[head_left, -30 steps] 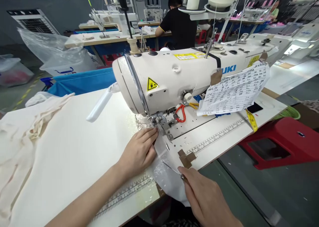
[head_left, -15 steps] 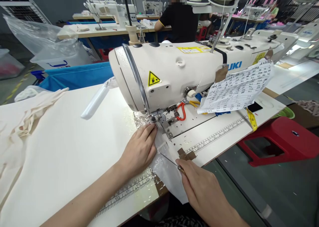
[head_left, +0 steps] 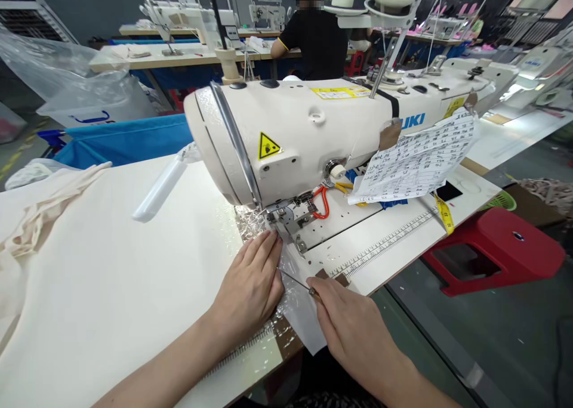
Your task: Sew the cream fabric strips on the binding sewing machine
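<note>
Under the needle area of a white sewing machine (head_left: 286, 127) lies a piece of thin white fabric (head_left: 307, 321), which hangs past the table's front edge. My left hand (head_left: 253, 283) rests palm down on it, fingers stretched flat close to the presser foot (head_left: 280, 226). In my right hand (head_left: 353, 318) is an awl (head_left: 295, 279), gripped by its handle, which the fingers mostly hide. Its thin metal shaft points left over the fabric, with the tip beside my left thumb. Whether the tip touches the fabric I cannot tell.
Red-handled pliers (head_left: 323, 202) lie behind the presser foot. A handwritten sheet (head_left: 416, 157) hangs off the machine's front. Beige cloth (head_left: 36, 229) is at the table's left, a red stool (head_left: 496, 247) to the right. A person in black (head_left: 320, 41) sits beyond the machine.
The view has shifted slightly, so most of the scene sits further left. My left hand's fingers lie flatter by the presser foot. The awl remains in my right hand, its tip close to the left thumb.
</note>
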### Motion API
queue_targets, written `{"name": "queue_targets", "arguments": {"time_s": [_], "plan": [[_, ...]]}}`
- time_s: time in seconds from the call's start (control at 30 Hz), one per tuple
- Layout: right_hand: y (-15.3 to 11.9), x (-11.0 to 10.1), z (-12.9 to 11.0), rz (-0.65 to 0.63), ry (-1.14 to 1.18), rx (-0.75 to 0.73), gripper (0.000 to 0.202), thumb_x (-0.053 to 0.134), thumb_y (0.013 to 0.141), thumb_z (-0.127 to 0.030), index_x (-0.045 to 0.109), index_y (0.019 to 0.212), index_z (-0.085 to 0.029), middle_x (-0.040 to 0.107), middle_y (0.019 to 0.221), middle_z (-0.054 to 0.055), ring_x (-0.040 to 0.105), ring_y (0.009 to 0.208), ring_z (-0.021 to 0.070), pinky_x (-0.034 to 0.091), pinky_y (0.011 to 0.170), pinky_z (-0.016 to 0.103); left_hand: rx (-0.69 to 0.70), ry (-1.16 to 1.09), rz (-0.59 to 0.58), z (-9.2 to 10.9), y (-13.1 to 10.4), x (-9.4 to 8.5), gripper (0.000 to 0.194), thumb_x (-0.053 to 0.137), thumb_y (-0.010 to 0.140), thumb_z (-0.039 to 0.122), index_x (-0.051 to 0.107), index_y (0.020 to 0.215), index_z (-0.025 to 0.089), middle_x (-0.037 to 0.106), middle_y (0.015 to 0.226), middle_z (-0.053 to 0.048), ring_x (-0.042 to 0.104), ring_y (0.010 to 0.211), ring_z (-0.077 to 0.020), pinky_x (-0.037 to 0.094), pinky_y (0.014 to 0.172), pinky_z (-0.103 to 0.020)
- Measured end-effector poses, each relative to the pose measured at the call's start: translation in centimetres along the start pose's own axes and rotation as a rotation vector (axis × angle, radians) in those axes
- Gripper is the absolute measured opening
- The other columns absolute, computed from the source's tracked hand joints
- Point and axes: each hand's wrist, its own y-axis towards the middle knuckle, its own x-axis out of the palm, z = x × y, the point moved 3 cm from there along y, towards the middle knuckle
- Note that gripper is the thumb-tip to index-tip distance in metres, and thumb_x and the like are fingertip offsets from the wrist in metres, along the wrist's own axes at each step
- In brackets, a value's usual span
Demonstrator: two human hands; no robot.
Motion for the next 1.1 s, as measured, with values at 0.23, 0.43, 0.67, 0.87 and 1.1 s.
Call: {"name": "queue_targets", "arguments": {"time_s": [0.23, 0.43, 0.67, 0.87, 1.1], "plan": [[0.8, 0.2, -0.2, -0.029, -0.005, 0.003, 0.031, 0.039, 0.096, -0.006, 0.053, 0.122, -0.014, 0.068, 0.091, 0.008, 0.070, 0.074, 0.0242, 0.056, 0.058, 0.035, 0.044, 0.046, 0.002, 0.3, 0.1, -0.5, 0.047, 0.033, 0.099, 0.021, 0.049, 0.139, 0.003, 0.055, 0.141, -0.020, 0.046, 0.136, -0.0327, 0.043, 0.111, -0.050], [1.5, 0.4, -0.3, -0.034, -0.022, 0.014, 0.033, 0.045, 0.092, -0.003, 0.054, 0.122, -0.015, 0.069, 0.093, 0.007, 0.071, 0.076, 0.0251, 0.056, 0.058, 0.035, 0.042, 0.024, 0.030, 0.0, 0.2, -0.6, 0.044, 0.035, 0.098, 0.020, 0.054, 0.133, 0.003, 0.057, 0.137, -0.020, 0.049, 0.133, -0.0321, 0.040, 0.113, -0.051], [2.7, 0.8, -0.4, -0.050, -0.043, 0.020, 0.032, 0.047, 0.094, -0.005, 0.057, 0.122, -0.013, 0.072, 0.098, 0.011, 0.072, 0.083, 0.0257, 0.057, 0.064, 0.034, 0.008, 0.024, 0.053, -0.7, 0.5, -0.4, 0.044, 0.037, 0.098, 0.019, 0.053, 0.135, 0.003, 0.056, 0.133, -0.020, 0.047, 0.130, -0.0336, 0.042, 0.110, -0.054], [3.8, 1.1, -0.6, -0.073, 0.063, 0.102, 0.032, 0.041, 0.095, -0.007, 0.058, 0.121, -0.011, 0.073, 0.099, 0.011, 0.073, 0.078, 0.0276, 0.056, 0.062, 0.038, -0.042, 0.063, 0.056, -1.9, 1.0, -0.4, 0.038, 0.041, 0.096, 0.016, 0.060, 0.127, 0.003, 0.059, 0.119, -0.020, 0.053, 0.115, -0.0337, 0.048, 0.102, -0.054], [3.1, 1.2, -1.2, -0.057, 0.291, 0.137, 0.032, 0.037, 0.096, -0.012, 0.060, 0.118, -0.009, 0.073, 0.090, 0.010, 0.071, 0.071, 0.0253, 0.052, 0.059, 0.036, -0.018, 0.192, 0.064, -2.7, 1.1, -0.7, 0.039, 0.039, 0.093, 0.006, 0.063, 0.124, 0.008, 0.062, 0.129, -0.017, 0.049, 0.129, -0.0335, 0.039, 0.111, -0.054]]}}
